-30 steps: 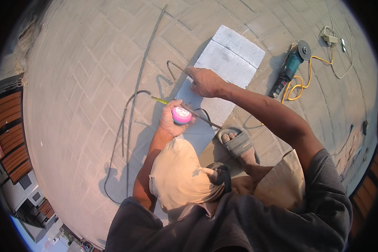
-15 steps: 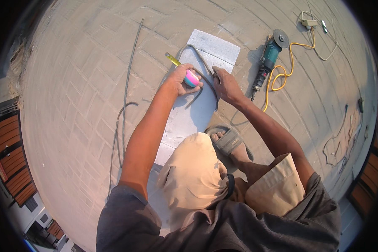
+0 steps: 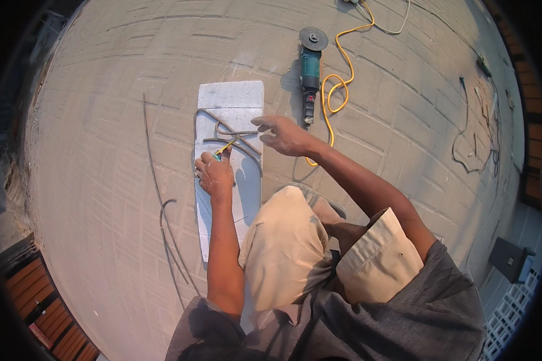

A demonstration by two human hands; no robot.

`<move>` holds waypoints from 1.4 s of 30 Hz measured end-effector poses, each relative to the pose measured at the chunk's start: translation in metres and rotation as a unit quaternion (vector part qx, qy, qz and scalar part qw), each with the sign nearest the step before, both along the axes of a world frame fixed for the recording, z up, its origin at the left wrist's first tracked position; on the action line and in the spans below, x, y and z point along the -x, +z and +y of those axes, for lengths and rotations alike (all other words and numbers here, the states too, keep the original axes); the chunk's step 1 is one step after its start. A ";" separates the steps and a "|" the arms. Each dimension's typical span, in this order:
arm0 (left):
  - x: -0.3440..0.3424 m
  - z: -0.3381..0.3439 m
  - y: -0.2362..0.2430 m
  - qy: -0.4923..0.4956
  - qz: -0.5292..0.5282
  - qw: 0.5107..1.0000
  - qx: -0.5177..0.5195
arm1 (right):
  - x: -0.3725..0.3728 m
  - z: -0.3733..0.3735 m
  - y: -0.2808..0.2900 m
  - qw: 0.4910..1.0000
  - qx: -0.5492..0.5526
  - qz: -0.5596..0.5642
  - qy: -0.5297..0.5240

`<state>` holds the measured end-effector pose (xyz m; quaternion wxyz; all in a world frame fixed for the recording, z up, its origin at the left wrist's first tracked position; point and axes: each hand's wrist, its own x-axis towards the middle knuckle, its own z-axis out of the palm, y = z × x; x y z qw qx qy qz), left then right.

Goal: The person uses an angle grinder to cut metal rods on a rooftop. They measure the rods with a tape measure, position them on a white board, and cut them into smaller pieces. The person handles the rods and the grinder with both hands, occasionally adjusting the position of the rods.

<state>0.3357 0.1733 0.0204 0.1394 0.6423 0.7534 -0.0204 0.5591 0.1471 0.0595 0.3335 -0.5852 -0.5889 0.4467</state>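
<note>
My left hand (image 3: 215, 173) is closed around a tape measure (image 3: 217, 156), mostly hidden in the fingers. A short length of yellow tape sticks out of it toward the bent dark rods (image 3: 247, 146). These thin, curved rods lie crossing each other on a long white slab (image 3: 230, 95). My right hand (image 3: 284, 136) hovers at the slab's right edge with its fingers stretched out and apart. Its fingertips are close to the end of one rod, and nothing shows in its grasp.
An angle grinder (image 3: 311, 72) lies on the paving beyond my right hand, its yellow cord (image 3: 345, 57) looping beside it. More thin rods (image 3: 155, 174) lie left of the slab. A dark cable (image 3: 464, 120) and a grey box (image 3: 510, 260) are at the right.
My view has shifted, so the slab and grinder appear farther left. My left hand has turned the tape measure, its tape now pointing toward the rods. My right hand's fingers have spread.
</note>
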 end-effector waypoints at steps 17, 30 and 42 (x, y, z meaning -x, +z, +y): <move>0.004 0.002 0.041 -0.057 -0.058 0.993 0.082 | -0.160 -0.067 -0.081 0.947 0.097 -0.139 -0.272; 0.040 -0.096 0.196 -0.201 -0.207 0.949 0.128 | -0.134 -0.137 -0.076 0.850 0.459 -0.100 0.239; -0.049 -0.147 0.272 -0.209 -0.217 0.909 0.288 | -0.077 -0.206 -0.039 0.874 0.439 -0.193 0.080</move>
